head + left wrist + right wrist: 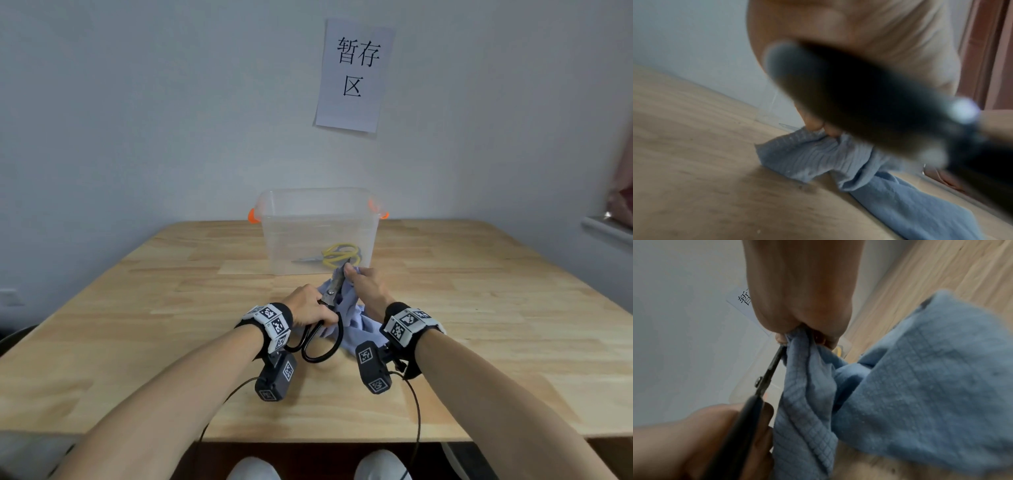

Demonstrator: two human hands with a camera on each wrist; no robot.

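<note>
The left hand [310, 306] grips the black handles of the scissors [331, 291], its fingers curled round one loop; the other loop hangs free below the wrist. The blades point away from the person, rising toward the bin [318, 212], and in the head view they seem to lie together. The right hand [366, 286] pinches a fold of the blue cloth [356, 318] between thumb and fingers, right at the blade tip. From the right wrist view the cloth is gathered into the fingertips and touches the blade there; whether it wraps all round the tip I cannot tell. From that pinch the cloth drops along the right side of the blades and lies bunched on the tabletop [171, 325] between the two wrists. The left wrist view is mostly filled by a blurred dark handle, with cloth on the wood beneath it.

The bin is clear plastic with orange latches and stands just behind the hands, near the wall. Yellow scissors [337, 255] lie on its floor. A paper sign [354, 75] with printed characters is stuck on the wall above.
</note>
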